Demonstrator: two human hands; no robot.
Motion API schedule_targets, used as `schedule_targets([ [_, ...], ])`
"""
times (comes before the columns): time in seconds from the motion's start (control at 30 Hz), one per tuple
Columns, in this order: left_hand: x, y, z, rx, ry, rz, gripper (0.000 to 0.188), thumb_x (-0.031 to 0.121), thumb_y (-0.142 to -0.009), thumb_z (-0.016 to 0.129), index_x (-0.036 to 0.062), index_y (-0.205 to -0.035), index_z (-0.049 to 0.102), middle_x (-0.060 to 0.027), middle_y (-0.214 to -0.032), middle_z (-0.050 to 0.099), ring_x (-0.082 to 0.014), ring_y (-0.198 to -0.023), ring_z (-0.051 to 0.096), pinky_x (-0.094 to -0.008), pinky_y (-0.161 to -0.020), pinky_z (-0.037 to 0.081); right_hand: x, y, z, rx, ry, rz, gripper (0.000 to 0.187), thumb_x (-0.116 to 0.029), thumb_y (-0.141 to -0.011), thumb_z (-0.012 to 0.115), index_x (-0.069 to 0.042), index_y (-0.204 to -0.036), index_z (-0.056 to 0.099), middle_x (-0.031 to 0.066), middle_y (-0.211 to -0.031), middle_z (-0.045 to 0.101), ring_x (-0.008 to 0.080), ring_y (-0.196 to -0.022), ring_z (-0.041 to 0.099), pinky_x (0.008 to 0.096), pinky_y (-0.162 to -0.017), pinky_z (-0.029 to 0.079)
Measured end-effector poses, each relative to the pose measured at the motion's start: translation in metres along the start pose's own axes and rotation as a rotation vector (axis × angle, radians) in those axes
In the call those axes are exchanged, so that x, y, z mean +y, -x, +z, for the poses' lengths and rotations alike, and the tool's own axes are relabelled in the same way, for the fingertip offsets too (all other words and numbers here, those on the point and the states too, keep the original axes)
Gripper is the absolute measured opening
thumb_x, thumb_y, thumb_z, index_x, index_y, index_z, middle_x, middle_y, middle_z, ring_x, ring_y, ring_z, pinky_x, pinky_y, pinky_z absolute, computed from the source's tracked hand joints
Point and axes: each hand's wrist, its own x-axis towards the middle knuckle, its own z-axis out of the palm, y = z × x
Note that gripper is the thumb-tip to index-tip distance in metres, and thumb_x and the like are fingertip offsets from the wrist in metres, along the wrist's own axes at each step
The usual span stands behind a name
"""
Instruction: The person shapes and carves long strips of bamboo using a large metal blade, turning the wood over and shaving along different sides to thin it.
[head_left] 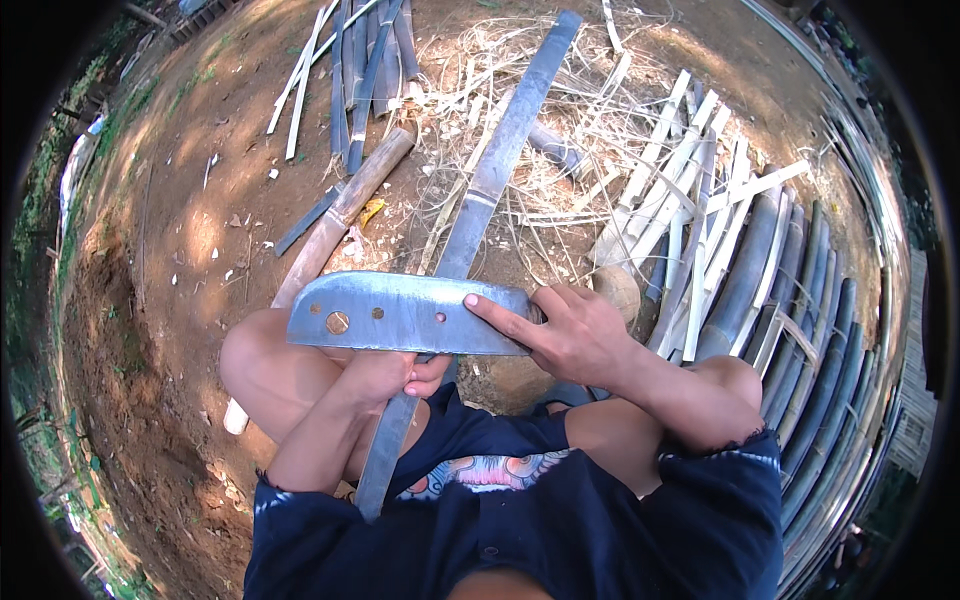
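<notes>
A wide steel machete blade [400, 305] with several round holes lies crosswise over a long dark bamboo strip [500, 150]. My right hand [580, 335] is closed round the blade's handle end, its index finger stretched along the flat. The handle itself is hidden in that hand. Just below the blade, my left hand [390, 378] grips the bamboo strip, fingers wrapped round it. One end of the strip rests near my lap, and the other reaches far ahead over the ground. The blade covers the part of the strip just beyond my left hand.
Whole bamboo poles [820, 370] lie stacked at the right, beside pale split strips [690, 200]. Thin shavings [570, 190] cover the ground ahead. A bamboo pole [350, 210] lies at the left, and more dark strips [370, 70] sit at the far left.
</notes>
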Motion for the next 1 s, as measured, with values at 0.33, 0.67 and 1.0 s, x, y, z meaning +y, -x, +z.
schedule_targets([
  [0.33, -0.003, -0.001, -0.008, -0.045, 0.084, -0.060, 0.026, 0.023, -0.109, 0.043, 0.0026, -0.126, 0.045, 0.0012, -0.081, 0.039, -0.0013, -0.048, 0.028, -0.0174, -0.038, 0.026, 0.027, -0.011, 0.012, -0.007, 0.057, 0.082, 0.077, -0.018, -0.082, 0.072, -0.032, -0.152, 0.043, 0.0071, -0.072, 0.055, 0.0220, -0.054, 0.061, 0.0384, -0.047, 0.052],
  [0.67, 0.002, -0.007, 0.000, -0.079, -0.013, 0.038, 0.026, 0.023, -0.109, 0.046, 0.0039, -0.126, 0.045, 0.0008, -0.081, 0.040, -0.0011, -0.048, 0.030, -0.0171, -0.039, 0.026, 0.033, -0.012, -0.003, -0.058, 0.120, 0.081, 0.075, -0.018, -0.082, 0.072, -0.032, -0.151, 0.046, 0.0055, -0.069, 0.056, 0.0195, -0.057, 0.063, 0.0352, -0.048, 0.052],
  [1.0, -0.005, -0.001, 0.003, -0.019, -0.132, 0.052, 0.026, 0.023, -0.108, 0.048, 0.0049, -0.127, 0.045, 0.0017, -0.081, 0.042, -0.0003, -0.049, 0.029, -0.0174, -0.041, 0.028, 0.060, -0.014, 0.004, -0.050, -0.059, 0.290, 0.071, -0.016, -0.080, 0.074, -0.027, -0.147, 0.052, 0.0037, -0.069, 0.053, 0.0219, -0.054, 0.061, 0.0369, -0.048, 0.052],
])
